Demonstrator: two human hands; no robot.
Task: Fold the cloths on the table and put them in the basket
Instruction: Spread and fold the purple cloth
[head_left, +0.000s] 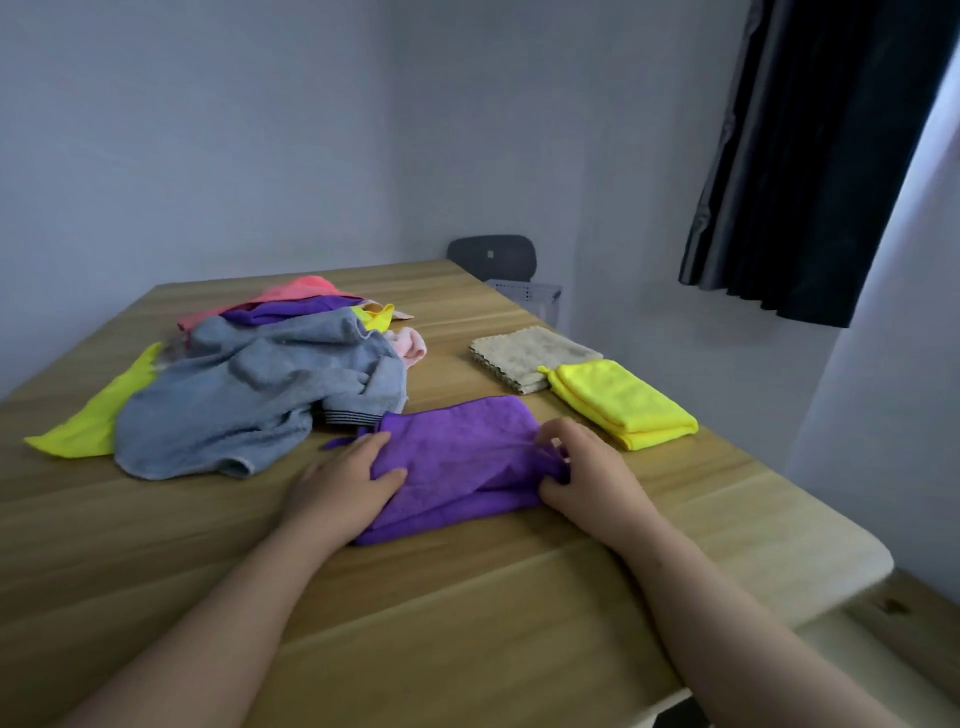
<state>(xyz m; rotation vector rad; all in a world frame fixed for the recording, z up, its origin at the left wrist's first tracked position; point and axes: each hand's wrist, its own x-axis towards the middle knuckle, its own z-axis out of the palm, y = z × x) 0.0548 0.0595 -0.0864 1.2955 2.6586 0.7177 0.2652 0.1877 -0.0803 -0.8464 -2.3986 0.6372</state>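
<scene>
The purple microfibre cloth (457, 457) lies near the middle of the pale wooden counter (467, 613), already doubled over, with both hands at its ends. The left hand (340, 486) rests on its left end, fingers (371, 444) fairly straight and pressing down. The right hand (584, 467) has its fingers (550, 431) curled and clamped on the bunched right end.

The step in hand looks like the next fold of this cloth. To do it well, keep the left end pinned and pull the right end taut so the wrinkles by the right hand come out. Then match the corners before carrying one end over the other, and smooth along the crease.

Open room is best on the near side, where bare wood runs to the near edge. On the far left, the crumpled grey terry towel (249, 395) of the unfolded heap reaches to just beside the purple cloth's far left corner, so a sweep that way could snag it. To the right lie the folded yellow microfibre cloth (623, 405) and, beyond it, the folded beige scallop-edged cloth (524, 356). The yellow one sits near the counter's right edge, which leaves little slack there. A pale perforated crate (524, 292) past the far edge may be the basket; I cannot tell.
</scene>
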